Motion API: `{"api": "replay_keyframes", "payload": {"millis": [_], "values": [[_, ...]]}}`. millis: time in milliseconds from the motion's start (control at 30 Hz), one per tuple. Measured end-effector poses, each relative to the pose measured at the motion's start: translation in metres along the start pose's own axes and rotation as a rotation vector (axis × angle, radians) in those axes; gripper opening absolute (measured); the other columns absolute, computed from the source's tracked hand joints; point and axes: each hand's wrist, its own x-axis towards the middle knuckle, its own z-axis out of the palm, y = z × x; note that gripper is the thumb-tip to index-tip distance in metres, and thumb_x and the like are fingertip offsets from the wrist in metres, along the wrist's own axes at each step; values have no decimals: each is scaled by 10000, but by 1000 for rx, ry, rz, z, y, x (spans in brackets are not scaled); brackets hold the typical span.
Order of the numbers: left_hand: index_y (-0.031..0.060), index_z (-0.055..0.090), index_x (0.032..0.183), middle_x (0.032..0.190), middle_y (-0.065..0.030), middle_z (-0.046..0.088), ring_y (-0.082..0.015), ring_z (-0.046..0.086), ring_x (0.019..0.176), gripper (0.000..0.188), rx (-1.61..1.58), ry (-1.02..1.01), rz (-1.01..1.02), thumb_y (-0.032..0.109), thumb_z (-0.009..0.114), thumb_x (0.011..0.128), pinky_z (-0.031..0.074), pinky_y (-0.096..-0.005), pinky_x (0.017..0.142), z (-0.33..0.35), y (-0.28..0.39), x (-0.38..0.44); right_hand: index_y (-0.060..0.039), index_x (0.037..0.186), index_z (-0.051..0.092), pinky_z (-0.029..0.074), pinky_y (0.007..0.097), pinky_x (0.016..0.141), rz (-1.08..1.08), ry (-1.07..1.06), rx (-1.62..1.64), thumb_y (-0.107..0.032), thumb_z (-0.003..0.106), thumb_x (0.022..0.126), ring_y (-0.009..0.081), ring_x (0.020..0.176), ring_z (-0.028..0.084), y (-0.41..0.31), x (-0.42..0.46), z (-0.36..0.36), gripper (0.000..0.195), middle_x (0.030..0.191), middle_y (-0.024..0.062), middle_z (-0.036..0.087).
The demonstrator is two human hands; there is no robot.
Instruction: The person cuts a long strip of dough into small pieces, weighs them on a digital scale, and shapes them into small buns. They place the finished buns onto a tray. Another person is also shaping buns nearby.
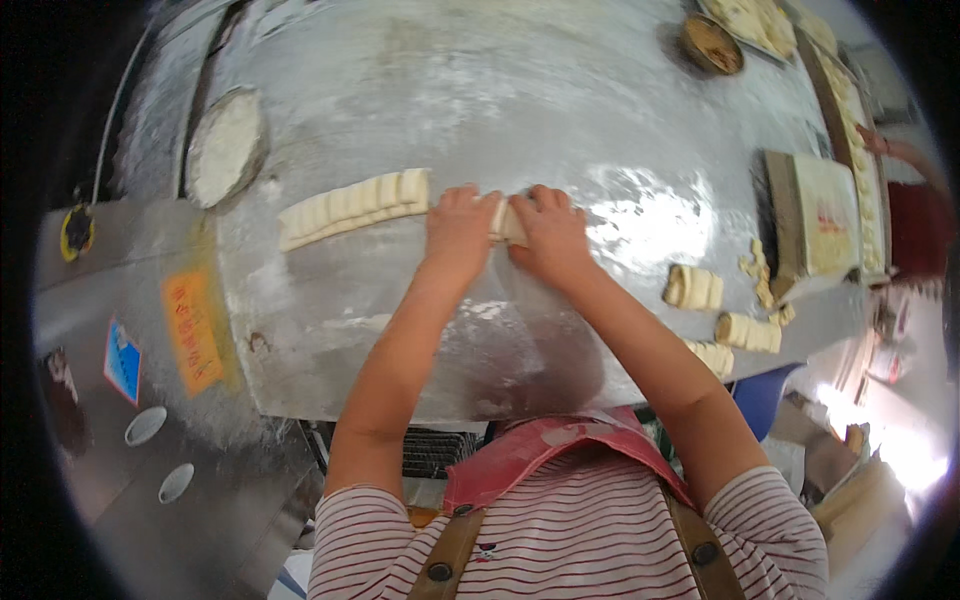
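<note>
My left hand (459, 229) and my right hand (551, 234) grip a short piece of pale dough (511, 223) between them on the metal worktable (405, 300). Fingers cover most of that piece; only its middle shows. Just left of my left hand lies a row of cut dough slices (352, 206), lined up and leaning in one long strip. Towards the right edge sit three short dough blocks, among them an upper block (694, 288) and a lower one (748, 333). The third (711, 358) is partly covered by my right forearm.
A round tray of white flour (226, 148) stands at the left. Dough scraps (759, 274) lie beside a carton (814, 217) bearing writing. A bowl of brown filling (711, 45) is at the far right. Another person's hand (871, 140) reaches over a long tray (862, 187).
</note>
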Motion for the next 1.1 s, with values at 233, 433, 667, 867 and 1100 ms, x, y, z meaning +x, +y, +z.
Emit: {"api": "replay_keyframes", "payload": {"millis": [233, 433, 667, 867, 1100], "values": [[139, 523, 1367, 1335, -110, 508, -360, 475, 1248, 721, -10, -98, -102, 22, 791, 709, 448, -503, 980, 17, 42, -61, -101, 1215, 618, 429, 613, 941, -54, -69, -64, -173, 699, 789, 314, 1226, 496, 8, -59, 20, 440, 1261, 106, 542], [98, 530, 1312, 1322, -122, 512, -379, 472, 1233, 683, -2, -223, -52, -3, 788, 689, 444, -485, 985, 11, 73, -80, -108, 1217, 642, 444, 640, 946, -72, -306, 42, -239, 739, 785, 323, 1253, 471, 13, -88, -14, 462, 1286, 99, 535], [76, 512, 1327, 1221, -55, 586, -211, 549, 1100, 697, -546, -823, -226, 45, 837, 711, 457, -346, 977, -21, 97, -45, -98, 1171, 677, 531, 442, 852, -120, -657, 382, -259, 851, 647, 309, 1093, 630, 84, -93, -50, 575, 1196, 124, 645], [71, 491, 1371, 1236, -44, 597, -194, 575, 1103, 719, -402, -956, -28, 131, 834, 742, 478, -358, 960, -26, 253, 2, -49, 1241, 628, 522, 410, 857, -290, -746, 568, -236, 840, 634, 300, 1043, 654, 220, -143, -129, 670, 1151, 155, 685], [22, 525, 1346, 1271, -119, 594, -233, 564, 1174, 671, -457, -958, 313, 224, 822, 779, 449, -358, 1016, 96, 513, 79, -52, 1249, 620, 501, 394, 915, -78, -456, 520, -204, 830, 636, 299, 1077, 626, 476, -289, -230, 666, 1163, 150, 663]]}}
